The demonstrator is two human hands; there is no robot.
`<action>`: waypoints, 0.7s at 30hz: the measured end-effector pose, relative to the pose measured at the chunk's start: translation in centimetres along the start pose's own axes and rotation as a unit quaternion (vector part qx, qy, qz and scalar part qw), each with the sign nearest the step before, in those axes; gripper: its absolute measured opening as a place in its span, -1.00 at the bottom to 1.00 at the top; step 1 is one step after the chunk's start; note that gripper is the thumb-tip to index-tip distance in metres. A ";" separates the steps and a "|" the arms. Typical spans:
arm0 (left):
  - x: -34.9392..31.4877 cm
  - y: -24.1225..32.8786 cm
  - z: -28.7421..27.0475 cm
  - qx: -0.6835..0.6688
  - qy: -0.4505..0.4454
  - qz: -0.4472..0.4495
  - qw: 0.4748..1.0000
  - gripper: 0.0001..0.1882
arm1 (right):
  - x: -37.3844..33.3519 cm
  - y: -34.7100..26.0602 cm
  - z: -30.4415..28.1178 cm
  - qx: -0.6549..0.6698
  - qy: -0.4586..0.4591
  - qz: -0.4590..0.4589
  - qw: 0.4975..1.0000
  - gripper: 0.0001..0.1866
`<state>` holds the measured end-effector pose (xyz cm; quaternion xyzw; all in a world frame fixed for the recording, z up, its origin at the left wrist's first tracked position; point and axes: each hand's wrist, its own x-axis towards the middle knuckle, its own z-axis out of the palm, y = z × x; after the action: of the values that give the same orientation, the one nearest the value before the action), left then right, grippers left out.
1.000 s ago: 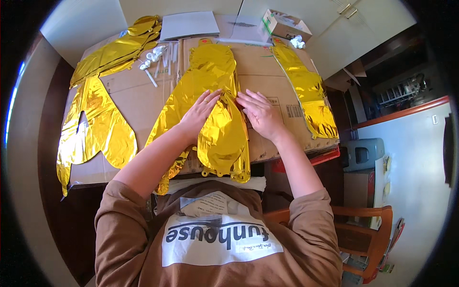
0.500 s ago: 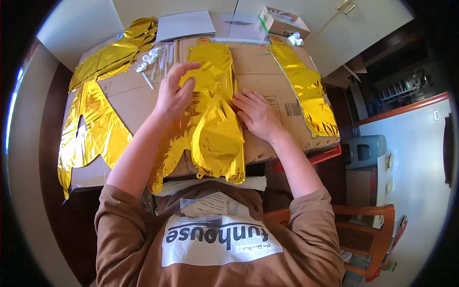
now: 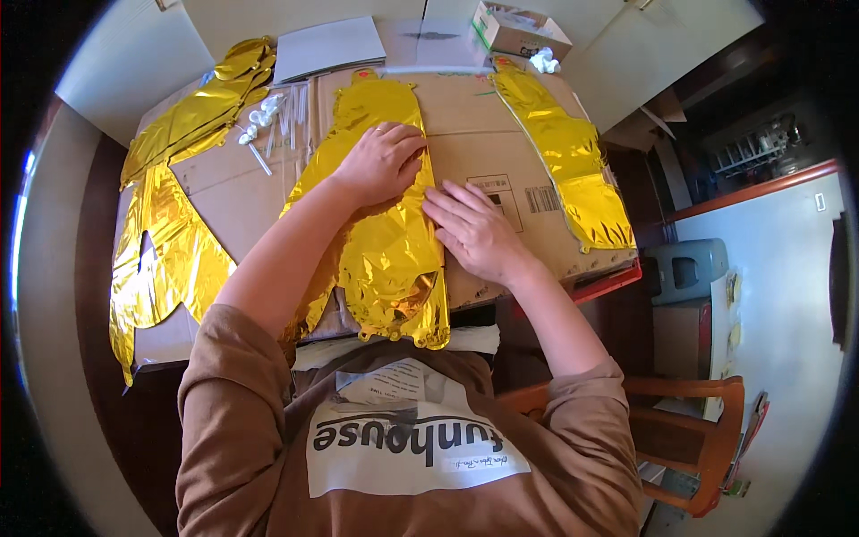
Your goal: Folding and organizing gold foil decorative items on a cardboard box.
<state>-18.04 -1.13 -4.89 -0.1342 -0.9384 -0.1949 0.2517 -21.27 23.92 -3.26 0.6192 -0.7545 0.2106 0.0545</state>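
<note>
A flat gold foil balloon [image 3: 389, 242] lies lengthwise on the cardboard in front of me, its lower end reaching the near edge. My left hand [image 3: 385, 166] rests on its upper middle, fingers curled together at its right side; the fingertips are partly hidden. Along the balloon's right edge lies my right hand [image 3: 479, 233], its fingers stretched out and touching the foil. Further left, a larger gold foil piece [image 3: 179, 259] spreads out with pointed lower parts. A folded gold foil strip [image 3: 573, 170] lies at the right.
Brown cardboard [image 3: 470, 152] covers the table. Clear straws [image 3: 291, 116] and crumpled white bits [image 3: 259, 116] lie at the back left, near white sheets [image 3: 329, 49]. A small open box [image 3: 519, 34] stands at the back right. A wooden chair [image 3: 689, 438] is at my right.
My left hand has moved right onto the balloon, its fingers going from spread to curled. The balloon's puffed lower part now lies flatter. My right hand stays by the edge.
</note>
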 end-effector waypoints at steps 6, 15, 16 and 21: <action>-0.3 0.1 0.4 0.006 0.002 -0.005 1.000 -0.61 | -4.5 -4.5 -1.0 0.044 -0.071 0.018 0.996 -0.46; -0.4 -0.2 0.7 0.003 0.001 -0.003 1.000 -0.62 | -7.2 -6.4 -3.1 0.164 -0.014 0.036 0.986 -0.49; -0.3 -0.3 0.6 0.004 0.002 0.000 1.000 -0.63 | -6.4 -5.7 -3.5 0.194 0.021 0.040 0.980 -0.51; -0.1 -0.3 0.5 0.006 0.007 0.008 1.000 -0.64 | -2.0 -2.7 -1.5 0.045 0.045 0.027 0.998 -0.55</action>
<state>-18.23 -1.24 -5.43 -0.1385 -0.9368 -0.1880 0.2606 -18.50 25.97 -1.92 0.5901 -0.7577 0.2732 0.0550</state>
